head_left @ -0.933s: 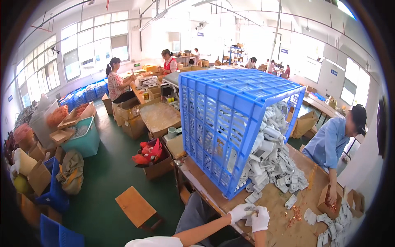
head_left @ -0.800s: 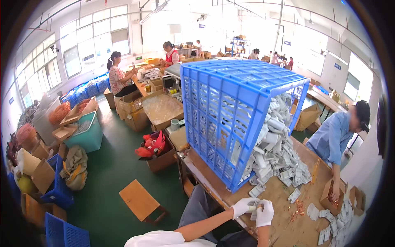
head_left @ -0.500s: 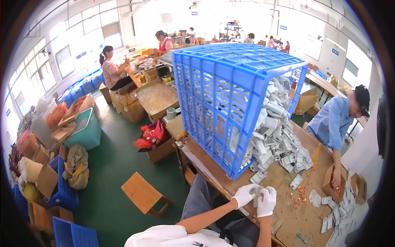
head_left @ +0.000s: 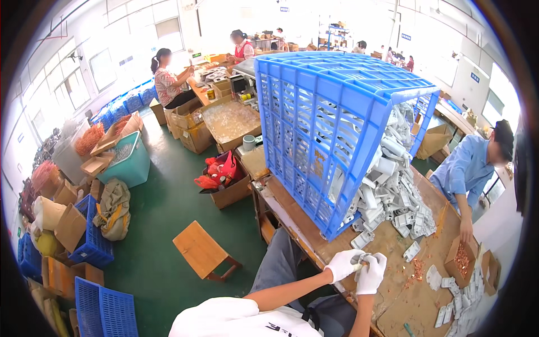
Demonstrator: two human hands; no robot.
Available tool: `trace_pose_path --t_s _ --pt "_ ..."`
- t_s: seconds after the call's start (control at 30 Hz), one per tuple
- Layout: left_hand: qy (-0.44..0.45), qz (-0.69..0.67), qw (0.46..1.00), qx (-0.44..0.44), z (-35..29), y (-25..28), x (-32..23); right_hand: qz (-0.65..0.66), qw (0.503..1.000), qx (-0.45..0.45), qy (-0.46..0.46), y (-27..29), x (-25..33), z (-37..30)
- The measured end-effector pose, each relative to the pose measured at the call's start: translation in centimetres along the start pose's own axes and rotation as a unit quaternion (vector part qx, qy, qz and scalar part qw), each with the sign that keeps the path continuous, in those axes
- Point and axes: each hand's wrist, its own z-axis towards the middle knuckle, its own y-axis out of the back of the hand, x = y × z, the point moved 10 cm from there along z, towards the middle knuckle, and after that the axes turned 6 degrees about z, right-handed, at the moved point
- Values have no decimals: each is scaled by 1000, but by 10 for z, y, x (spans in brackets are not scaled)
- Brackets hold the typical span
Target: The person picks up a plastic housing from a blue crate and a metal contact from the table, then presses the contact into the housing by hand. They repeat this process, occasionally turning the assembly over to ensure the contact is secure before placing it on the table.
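Note:
Both my hands wear white gloves and meet over the near edge of the workbench. My left hand (head_left: 341,266) pinches a small grey-white plastic housing (head_left: 357,259) from the left. On its other side, my right hand (head_left: 370,274) closes its fingers round the same piece, so most of it is hidden. A heap of similar housings (head_left: 387,191) spills from a blue plastic crate (head_left: 314,135) lying on its side just beyond my hands. Single housings (head_left: 362,240) lie near my fingers. Small copper-coloured parts (head_left: 416,271) are scattered to the right of them.
Across the bench a co-worker (head_left: 469,168) in blue reaches toward a cardboard box (head_left: 461,259) of copper-coloured parts. Rows of housings (head_left: 466,303) lie at the right edge, near a green-handled tool (head_left: 409,329). A wooden stool (head_left: 205,249) stands on the floor at left.
The view has shifted, moving the scene rightward. My right fingers have closed further over the housing, covering more of it. The co-worker's hand has risen out of the cardboard box.

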Motion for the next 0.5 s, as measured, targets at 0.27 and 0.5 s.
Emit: trace_pose_path --t_s 0.27,0.5 --pt "-4 -18 1000 -1 -2 0 7 120 990 15 -74 -8 -14 -2" --pt "-10 86 996 8 -4 4 -1 94 976 88 -174 -20 -53 -16"
